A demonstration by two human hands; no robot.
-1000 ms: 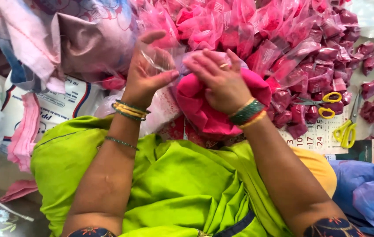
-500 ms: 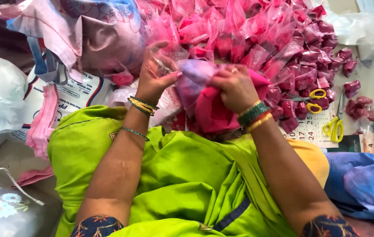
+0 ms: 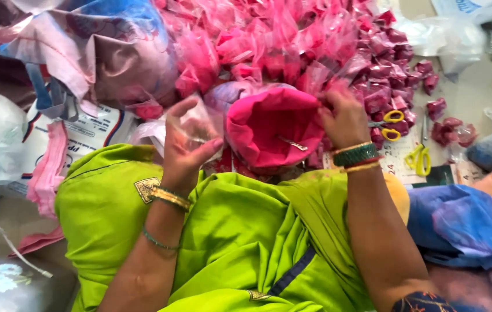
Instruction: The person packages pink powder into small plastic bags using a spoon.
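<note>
While the lime-green cloth over the lap fills the near view, the left hand sits just above it, fingers curled and pinching a clear plastic wrapper between thumb and fingertips. Beside it, between the two hands, stands the pink fabric piece, rolled into a soft open cone with a small metal pin showing at its mouth. The right hand grips the cone's right edge, fingers closed on the fold. By its look the fabric is light, limp and easily crushed; the folded rim seems the surest place to hold it, clear of the pin. The wrapper looks thin and slippery. Farther off lie yellow-handled scissors and a wide heap of pink wrapped packets. Compared with half a second ago, the right hand has moved off the top of the bundle to its side, so the cone now shows open.
</note>
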